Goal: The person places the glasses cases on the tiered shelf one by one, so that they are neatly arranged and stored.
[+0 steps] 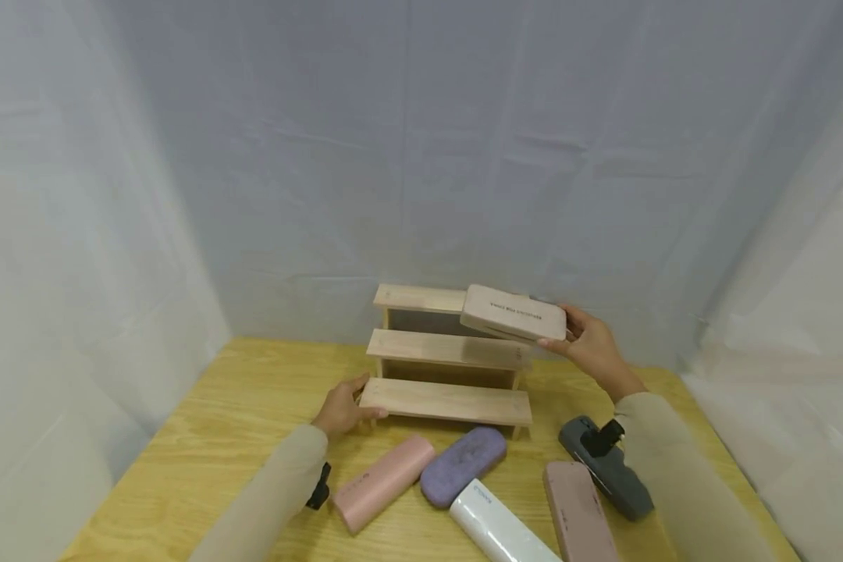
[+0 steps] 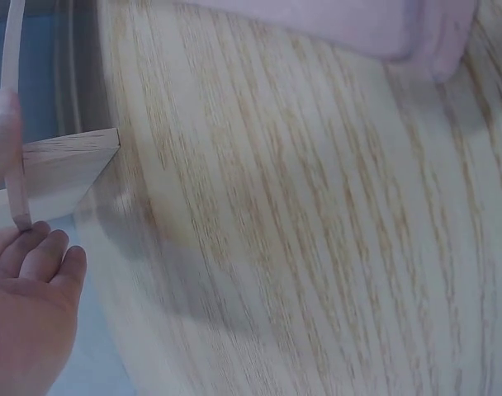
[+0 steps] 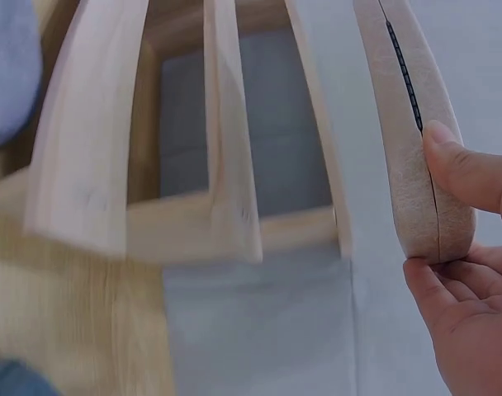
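A three-tier wooden rack (image 1: 449,398) stands at the back of the table. My left hand (image 1: 343,407) grips the left end of its lowest board; in the left wrist view the thumb and fingertips (image 2: 43,254) meet around the board's edge (image 2: 16,177). My right hand (image 1: 595,351) holds a beige glasses case (image 1: 513,312) by its right end, at the right of the top tier. Seen from the right wrist, the thumb presses one side of the case (image 3: 412,165), near its dark hinge line, with the fingers on the other side.
On the table (image 1: 267,390) in front of the rack lie a pink glasses case (image 1: 385,482), a purple one (image 1: 464,466), a white one (image 1: 500,524), a dusty-pink one (image 1: 580,511) and a dark grey one (image 1: 607,468). A pale curtain (image 1: 421,156) hangs behind.
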The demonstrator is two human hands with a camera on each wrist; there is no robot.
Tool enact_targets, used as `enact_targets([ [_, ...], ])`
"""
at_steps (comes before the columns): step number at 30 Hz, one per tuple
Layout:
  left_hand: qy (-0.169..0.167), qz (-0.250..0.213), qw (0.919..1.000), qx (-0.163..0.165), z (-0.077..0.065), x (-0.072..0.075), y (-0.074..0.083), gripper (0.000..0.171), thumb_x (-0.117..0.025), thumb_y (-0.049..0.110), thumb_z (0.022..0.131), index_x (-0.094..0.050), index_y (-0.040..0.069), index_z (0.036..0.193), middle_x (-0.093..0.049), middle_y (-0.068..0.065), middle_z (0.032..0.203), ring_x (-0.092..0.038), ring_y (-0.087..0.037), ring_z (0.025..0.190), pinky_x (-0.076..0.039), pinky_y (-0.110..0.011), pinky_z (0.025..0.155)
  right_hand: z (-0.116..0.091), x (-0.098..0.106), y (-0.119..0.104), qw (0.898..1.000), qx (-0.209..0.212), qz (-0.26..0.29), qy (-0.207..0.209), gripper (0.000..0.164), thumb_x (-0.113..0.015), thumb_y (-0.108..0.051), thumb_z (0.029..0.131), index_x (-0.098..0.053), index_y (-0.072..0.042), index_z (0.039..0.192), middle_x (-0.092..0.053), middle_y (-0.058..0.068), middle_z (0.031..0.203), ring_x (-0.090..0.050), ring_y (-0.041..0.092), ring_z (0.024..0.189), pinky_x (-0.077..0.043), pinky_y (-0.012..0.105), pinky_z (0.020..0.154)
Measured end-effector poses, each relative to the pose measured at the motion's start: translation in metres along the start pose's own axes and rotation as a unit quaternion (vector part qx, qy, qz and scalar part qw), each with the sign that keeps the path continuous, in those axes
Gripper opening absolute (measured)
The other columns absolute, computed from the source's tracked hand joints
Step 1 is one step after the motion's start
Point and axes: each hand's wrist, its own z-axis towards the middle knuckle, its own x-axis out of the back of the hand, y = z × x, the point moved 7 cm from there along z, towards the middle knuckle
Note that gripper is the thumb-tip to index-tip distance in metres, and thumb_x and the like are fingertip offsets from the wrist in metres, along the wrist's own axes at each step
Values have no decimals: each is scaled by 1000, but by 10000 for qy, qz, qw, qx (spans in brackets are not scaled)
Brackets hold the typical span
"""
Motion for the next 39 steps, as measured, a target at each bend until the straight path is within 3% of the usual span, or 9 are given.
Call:
enact_targets([
  [8,-53,164,9999,1,2,-4,3,90,-83,20,73,-34,-9,143,-37,-25,145,-39,-39,132,-39,-45,105,30,-29,-27,9995,281,143,-62,75,-77,-24,83,-39,-6,144,-47,15,141,-43,31,133,-40,44,106],
  [13,14,279,9996,-68,3,-5,4,90,-83,21,72,-35,-10,142,-38,-25,145,-40,-40,131,-40,-46,105,44,-46,-44,9989,462,50,-89,74,-77,-20,83,-39,-1,144,-48,20,140,-43,34,132,-41,46,105],
  [20,-34,141,9999,-39,0,-8,4,90,-83,19,72,-34,-9,143,-39,-26,144,-40,-39,132,-41,-46,104,54,-64,-42,9991,101,413,-86,75,-77,-15,83,-37,-2,145,-46,17,142,-42,32,133,-42,43,105],
  [33,2,43,10000,-18,0,-5,4,90,-82,19,74,-33,-8,144,-40,-25,144,-40,-38,132,-41,-45,104,80,-91,-45,9995,-294,-14,-100,87,-78,-19,83,-26,1,149,-35,20,150,-37,36,135,-40,44,106],
  [37,-10,16,10000,61,-4,-6,2,90,-82,19,74,-33,-8,144,-40,-25,144,-40,-38,132,-41,-46,104,80,-102,-42,9990,-420,-94,-84,85,-77,-19,83,-28,1,149,-42,21,144,-44,34,129,-42,44,104],
  [39,-29,6,10000,70,-5,-7,1,90,-82,20,74,-33,-8,144,-41,-25,144,-40,-38,132,-41,-46,104,79,-105,-42,9992,-379,-148,-2,73,-76,-21,84,-38,2,142,-52,21,128,-52,32,114,-48,41,94],
])
